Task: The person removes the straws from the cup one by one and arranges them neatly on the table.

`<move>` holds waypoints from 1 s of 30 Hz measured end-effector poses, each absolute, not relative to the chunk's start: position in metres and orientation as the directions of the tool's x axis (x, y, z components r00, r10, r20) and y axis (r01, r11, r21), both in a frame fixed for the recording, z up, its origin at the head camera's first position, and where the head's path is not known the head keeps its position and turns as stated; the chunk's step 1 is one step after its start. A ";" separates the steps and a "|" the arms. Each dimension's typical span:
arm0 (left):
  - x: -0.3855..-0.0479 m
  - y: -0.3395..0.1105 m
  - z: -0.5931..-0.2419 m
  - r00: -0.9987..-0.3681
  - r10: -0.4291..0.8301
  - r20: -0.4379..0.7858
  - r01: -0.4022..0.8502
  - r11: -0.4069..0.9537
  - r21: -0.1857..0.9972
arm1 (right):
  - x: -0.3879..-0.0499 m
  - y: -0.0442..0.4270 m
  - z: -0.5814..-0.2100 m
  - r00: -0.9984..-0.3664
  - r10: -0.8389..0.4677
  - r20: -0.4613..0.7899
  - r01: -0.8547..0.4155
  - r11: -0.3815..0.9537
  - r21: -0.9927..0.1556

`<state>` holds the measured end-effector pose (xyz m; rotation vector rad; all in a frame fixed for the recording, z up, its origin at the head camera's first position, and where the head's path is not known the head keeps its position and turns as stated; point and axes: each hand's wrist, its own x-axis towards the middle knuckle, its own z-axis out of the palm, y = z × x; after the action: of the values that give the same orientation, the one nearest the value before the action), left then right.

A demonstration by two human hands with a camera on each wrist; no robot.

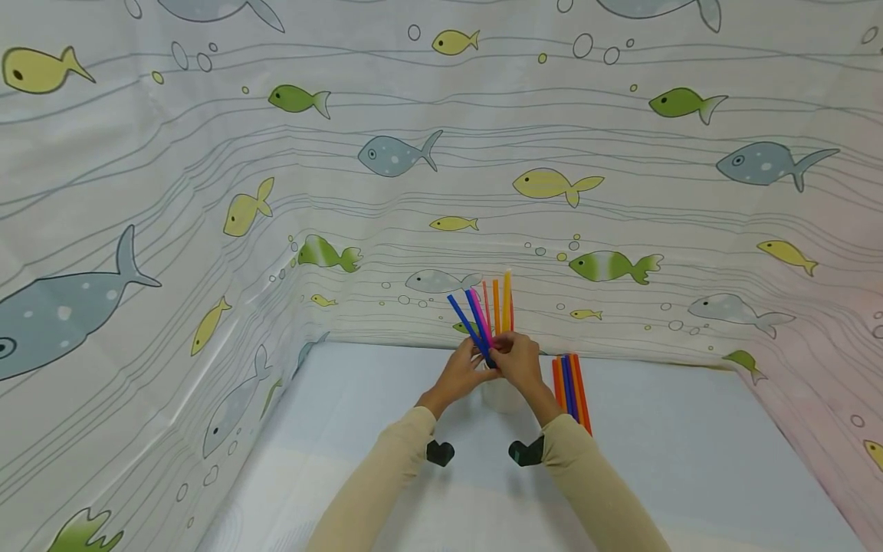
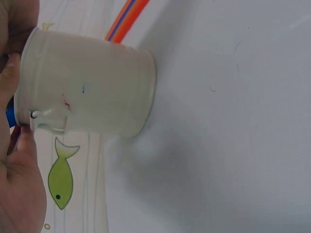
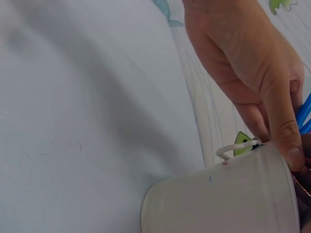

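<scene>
A small white bucket [image 1: 502, 396] stands at the back of the white table, and coloured sticks [image 1: 507, 299] rise from its top, blue, pink, orange and yellow. My left hand [image 1: 461, 373] curls round the bucket's rim from the left; its thumb lies at the rim in the right wrist view, left hand [image 3: 252, 73]. From the right, my right hand [image 1: 519, 360] pinches the sticks just above the bucket, near the pink stick [image 1: 481, 310] and the blue sticks [image 1: 462, 316]. Its fingertips are mostly hidden. In the left wrist view the bucket [image 2: 92, 82] shows a small loop handle [image 2: 53, 121].
Orange and blue sticks [image 1: 569, 387] lie together on the table right of the bucket, partly behind the right forearm. A fish-patterned curtain [image 1: 441, 192] hangs behind the table's back edge. Two dark wrist pieces [image 1: 440, 453] show at the cuffs.
</scene>
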<state>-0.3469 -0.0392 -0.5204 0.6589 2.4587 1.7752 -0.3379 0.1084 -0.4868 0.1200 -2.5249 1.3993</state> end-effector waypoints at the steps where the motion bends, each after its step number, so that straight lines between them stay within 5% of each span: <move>1: -0.347 -0.039 -0.521 -0.908 0.359 0.215 0.316 0.252 0.914 | -0.338 0.108 -0.487 -0.964 0.050 0.259 -0.193 0.535 -0.822; 16: -0.349 -0.038 -0.522 -0.907 0.361 0.215 0.321 0.265 0.909 | -0.342 0.112 -0.476 -0.948 0.077 0.308 -0.221 0.535 -0.815; 30: -0.349 -0.039 -0.523 -0.912 0.362 0.193 0.302 0.274 0.913 | -0.344 0.121 -0.428 -0.898 0.073 0.434 -0.340 0.511 -0.790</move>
<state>-0.3485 -0.0388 -0.5230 0.6426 2.4649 1.7468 -0.3445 0.1207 -0.4279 0.2201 -2.3422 1.3565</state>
